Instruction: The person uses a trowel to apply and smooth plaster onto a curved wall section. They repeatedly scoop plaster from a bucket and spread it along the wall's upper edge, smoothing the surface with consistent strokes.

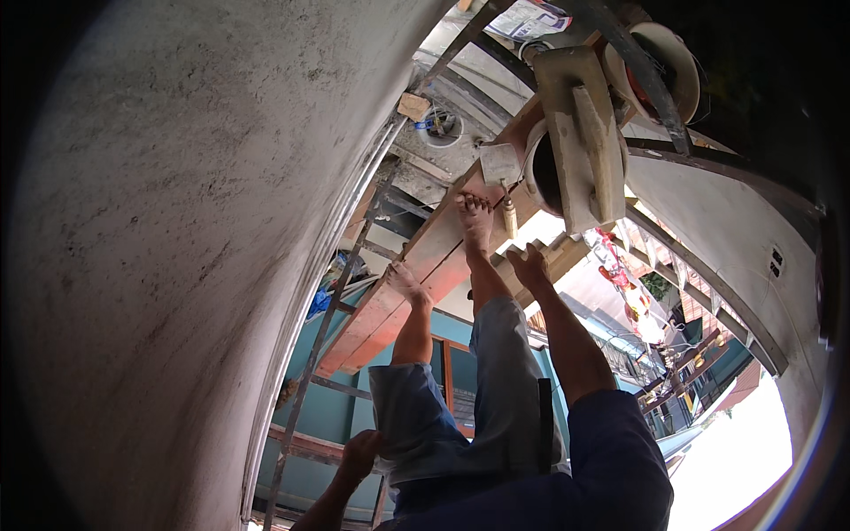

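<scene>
My left hand (360,452) is curled in shadow beside the left leg of my pale blue shorts (409,414); what its fingers hold, if anything, is hidden. My right hand (529,265) reaches forward past my right knee, its fingers apart and nothing visible in it. Just ahead of it lies a trowel with a square pale blade (501,165) and a wooden handle (510,218). A large plastering float (558,133) with a long grip rests across the mouth of a bucket (536,164). My bare feet (476,221) stand on wooden planks (390,314).
A rough plastered wall (204,203) fills the left side. Metal scaffold bars (310,372) run along it. Another round container (668,66) stands at upper right behind a dark bar. Beyond the planks, a bucket (441,128) sits on a lower level. Open drops show beside the planks.
</scene>
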A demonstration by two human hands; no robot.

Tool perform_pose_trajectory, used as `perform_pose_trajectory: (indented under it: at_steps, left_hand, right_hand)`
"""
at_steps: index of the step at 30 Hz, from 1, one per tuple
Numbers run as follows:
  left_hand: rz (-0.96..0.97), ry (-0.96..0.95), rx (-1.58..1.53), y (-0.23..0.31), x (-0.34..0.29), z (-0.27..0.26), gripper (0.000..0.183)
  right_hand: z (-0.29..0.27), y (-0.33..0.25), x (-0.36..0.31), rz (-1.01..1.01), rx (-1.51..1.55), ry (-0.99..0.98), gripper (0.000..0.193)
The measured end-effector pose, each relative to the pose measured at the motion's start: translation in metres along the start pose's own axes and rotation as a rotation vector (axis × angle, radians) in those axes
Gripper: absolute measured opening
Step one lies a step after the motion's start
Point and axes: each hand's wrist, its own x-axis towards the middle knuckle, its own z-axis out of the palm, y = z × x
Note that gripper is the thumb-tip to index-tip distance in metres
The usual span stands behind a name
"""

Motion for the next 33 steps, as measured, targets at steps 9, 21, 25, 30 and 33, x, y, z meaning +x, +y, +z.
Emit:
perform_pose_trajectory:
  at_steps: [9, 21, 25, 30, 33]
  left_hand:
    - [-0.65, 0.393, -0.397, -0.099, 0.099, 0.003, 0.036]
    - [-0.761, 0.335, -0.473, -0.172, 0.098, 0.045, 0.036]
    - [-0.721, 0.389, -0.492, -0.183, 0.119, 0.043, 0.036]
    - [-0.77, 0.353, -0.48, -0.201, 0.105, 0.056, 0.037]
    - [-0.726, 0.331, -0.402, -0.206, 0.098, 0.064, 0.039]
  right_hand:
    - [0.039, -0.014, 0.119, -0.041, -0.22, 0.281, 0.1]
    - [0.078, -0.025, 0.138, -0.115, -0.069, 0.557, 0.086]
    - [0.081, -0.017, 0.144, -0.193, -0.02, 0.596, 0.086]
    - [0.086, -0.019, 0.153, -0.155, 0.039, 0.625, 0.078]
    - [0.085, -0.006, 0.163, -0.186, -0.016, 0.676, 0.074]
